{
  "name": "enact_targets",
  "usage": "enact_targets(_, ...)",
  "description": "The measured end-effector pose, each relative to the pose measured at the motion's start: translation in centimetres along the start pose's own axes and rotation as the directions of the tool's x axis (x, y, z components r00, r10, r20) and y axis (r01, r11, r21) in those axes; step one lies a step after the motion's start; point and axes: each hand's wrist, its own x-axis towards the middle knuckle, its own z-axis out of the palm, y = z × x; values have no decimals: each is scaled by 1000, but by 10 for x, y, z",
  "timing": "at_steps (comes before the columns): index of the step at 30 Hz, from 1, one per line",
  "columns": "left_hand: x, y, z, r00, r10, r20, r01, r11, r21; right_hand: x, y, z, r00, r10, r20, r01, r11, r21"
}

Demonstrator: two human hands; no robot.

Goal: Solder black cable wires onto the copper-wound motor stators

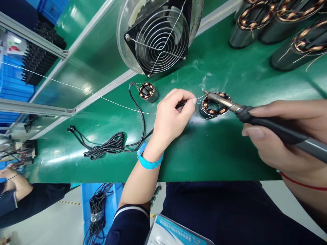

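My left hand pinches the end of a black cable, its thin bared wires reaching the near copper-wound stator. A thin pale wire, perhaps solder, runs from the upper left into the same hand. My right hand is closed around the handle of a soldering iron. The iron's tip lies over the stator's left rim, at the wire ends, and wisps of smoke rise there. Whether tip and wires touch is too small to tell. The stator stands upright on the green bench.
A fan with a wire guard stands behind my hands. A smaller stator with a coiled black cable lies left. Several larger stators stand at the back right. A blue bin holds bundled cables below; another person's hands are far left.
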Motion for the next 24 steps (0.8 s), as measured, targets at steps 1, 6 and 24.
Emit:
enact_targets(1,0,0,0,1000,1,-3,-1,1000,-1,-1,0,1,1000,0,-4,0,1000,-4)
enact_targets(6,1,0,0,1000,10,-5,-10,1000,-7,-7,1,6,992,112,-61,-114,993,-28)
enact_targets(24,2,-1,1,997,69,-18,-70,998,-11,0,4,-3,998,-20,56,22,1000,-22)
